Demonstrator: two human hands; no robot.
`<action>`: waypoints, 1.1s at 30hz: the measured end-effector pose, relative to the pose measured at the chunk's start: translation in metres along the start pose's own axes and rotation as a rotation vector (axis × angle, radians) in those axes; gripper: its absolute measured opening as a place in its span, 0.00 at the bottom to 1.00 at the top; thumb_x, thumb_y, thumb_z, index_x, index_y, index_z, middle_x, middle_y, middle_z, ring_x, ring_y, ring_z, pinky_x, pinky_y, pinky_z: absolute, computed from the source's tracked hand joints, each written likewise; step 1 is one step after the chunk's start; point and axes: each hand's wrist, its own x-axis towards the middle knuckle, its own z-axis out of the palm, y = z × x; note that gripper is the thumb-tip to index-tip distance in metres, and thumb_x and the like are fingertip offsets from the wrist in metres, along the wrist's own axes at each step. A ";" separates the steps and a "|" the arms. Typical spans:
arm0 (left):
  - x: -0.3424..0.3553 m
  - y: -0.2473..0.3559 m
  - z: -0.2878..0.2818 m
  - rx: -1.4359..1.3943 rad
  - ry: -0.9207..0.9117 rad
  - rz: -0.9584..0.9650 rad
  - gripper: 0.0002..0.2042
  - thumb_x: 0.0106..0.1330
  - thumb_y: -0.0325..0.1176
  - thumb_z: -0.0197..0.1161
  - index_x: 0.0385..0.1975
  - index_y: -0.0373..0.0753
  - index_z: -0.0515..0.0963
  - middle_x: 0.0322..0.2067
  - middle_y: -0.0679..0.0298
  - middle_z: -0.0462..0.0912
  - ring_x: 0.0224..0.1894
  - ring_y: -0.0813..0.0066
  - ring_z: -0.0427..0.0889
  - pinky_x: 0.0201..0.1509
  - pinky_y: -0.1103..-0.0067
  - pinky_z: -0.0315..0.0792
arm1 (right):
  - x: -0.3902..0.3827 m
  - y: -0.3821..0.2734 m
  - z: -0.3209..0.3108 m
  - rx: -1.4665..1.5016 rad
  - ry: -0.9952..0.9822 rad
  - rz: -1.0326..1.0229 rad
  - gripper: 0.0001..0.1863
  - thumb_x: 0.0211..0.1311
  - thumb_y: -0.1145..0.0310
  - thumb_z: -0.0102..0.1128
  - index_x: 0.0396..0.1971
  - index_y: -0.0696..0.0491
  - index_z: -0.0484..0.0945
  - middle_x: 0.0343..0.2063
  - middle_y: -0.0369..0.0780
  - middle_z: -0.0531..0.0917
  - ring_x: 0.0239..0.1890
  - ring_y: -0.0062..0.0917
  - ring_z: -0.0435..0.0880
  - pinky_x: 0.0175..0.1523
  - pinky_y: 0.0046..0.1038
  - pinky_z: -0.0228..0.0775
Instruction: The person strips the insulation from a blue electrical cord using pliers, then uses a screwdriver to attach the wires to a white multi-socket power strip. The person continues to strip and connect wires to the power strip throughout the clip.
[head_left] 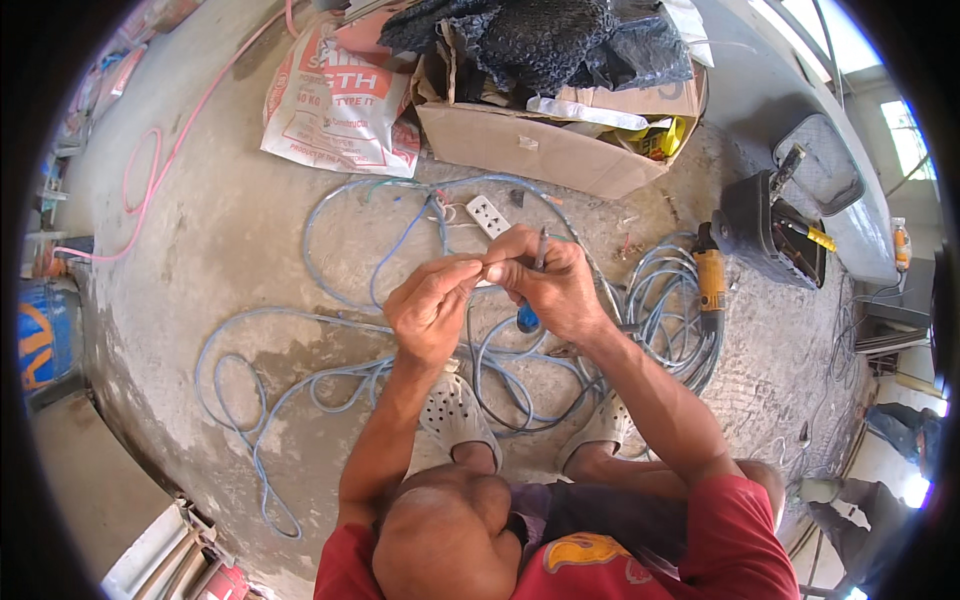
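Observation:
My left hand (425, 305) is closed, thumb and fingertips pinched at the tips of my right fingers on something thin and small that I cannot make out. My right hand (545, 285) grips a screwdriver (527, 317), its blue handle below my fingers and its metal shaft sticking up past them. Just beyond my hands lies a white power strip (487, 215). Coils of pale blue cable (255, 420) spread over the floor below and around my hands. My feet in light clogs (458, 410) stand among the loops.
A cardboard box (540, 150) with black bubble wrap and a white sack (335, 110) sit ahead. At right are an angle grinder (708, 280), an open tool case (770, 230) and a curved wall. A blue container (45, 335) stands at left, with pink hose (150, 160) nearby.

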 end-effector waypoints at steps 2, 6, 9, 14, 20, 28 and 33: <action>0.007 0.001 0.005 0.041 -0.035 0.028 0.12 0.55 0.16 0.70 0.39 0.35 0.83 0.38 0.58 0.86 0.38 0.68 0.87 0.37 0.79 0.81 | -0.004 0.004 -0.004 -0.009 0.030 0.000 0.06 0.62 0.69 0.68 0.32 0.56 0.83 0.27 0.32 0.81 0.25 0.13 0.72 0.28 0.22 0.65; 0.021 0.007 -0.008 0.172 -0.176 0.007 0.10 0.56 0.20 0.72 0.36 0.37 0.82 0.39 0.60 0.85 0.38 0.70 0.84 0.38 0.77 0.80 | -0.004 -0.005 -0.008 -0.156 0.023 0.046 0.10 0.60 0.66 0.70 0.36 0.57 0.83 0.28 0.35 0.82 0.31 0.16 0.77 0.37 0.25 0.70; 0.013 0.001 -0.013 0.070 -0.265 -0.034 0.08 0.59 0.23 0.70 0.36 0.36 0.79 0.41 0.59 0.84 0.40 0.70 0.84 0.40 0.77 0.78 | -0.001 0.010 -0.011 -0.156 0.001 -0.021 0.13 0.60 0.65 0.70 0.39 0.57 0.82 0.28 0.36 0.83 0.32 0.17 0.79 0.36 0.26 0.72; -0.010 -0.009 -0.016 -0.402 -0.102 -0.383 0.09 0.69 0.26 0.61 0.43 0.36 0.70 0.48 0.47 0.80 0.47 0.65 0.82 0.50 0.73 0.77 | 0.002 0.002 -0.034 -0.071 0.037 0.060 0.17 0.65 0.58 0.65 0.45 0.55 0.78 0.32 0.34 0.82 0.26 0.15 0.76 0.27 0.21 0.67; 0.041 -0.019 -0.015 -0.446 -0.097 0.029 0.10 0.73 0.29 0.55 0.49 0.37 0.63 0.52 0.35 0.75 0.53 0.52 0.80 0.58 0.62 0.76 | -0.016 0.051 -0.145 -0.769 -0.022 0.445 0.18 0.65 0.56 0.60 0.38 0.59 0.80 0.24 0.46 0.82 0.29 0.34 0.84 0.34 0.37 0.74; 0.101 -0.001 -0.010 -0.492 -0.300 0.262 0.11 0.72 0.21 0.53 0.51 0.37 0.65 0.49 0.35 0.77 0.44 0.58 0.85 0.46 0.70 0.83 | -0.146 0.114 -0.221 -1.491 0.053 0.222 0.29 0.56 0.54 0.66 0.55 0.53 0.75 0.57 0.53 0.73 0.59 0.47 0.74 0.56 0.45 0.71; 0.077 -0.001 0.019 -0.488 -0.258 0.232 0.11 0.67 0.16 0.57 0.46 0.35 0.67 0.46 0.38 0.80 0.40 0.63 0.86 0.41 0.75 0.84 | -0.135 0.127 -0.195 -1.672 -0.686 -0.205 0.34 0.50 0.57 0.71 0.60 0.39 0.70 0.57 0.39 0.72 0.61 0.38 0.69 0.63 0.47 0.60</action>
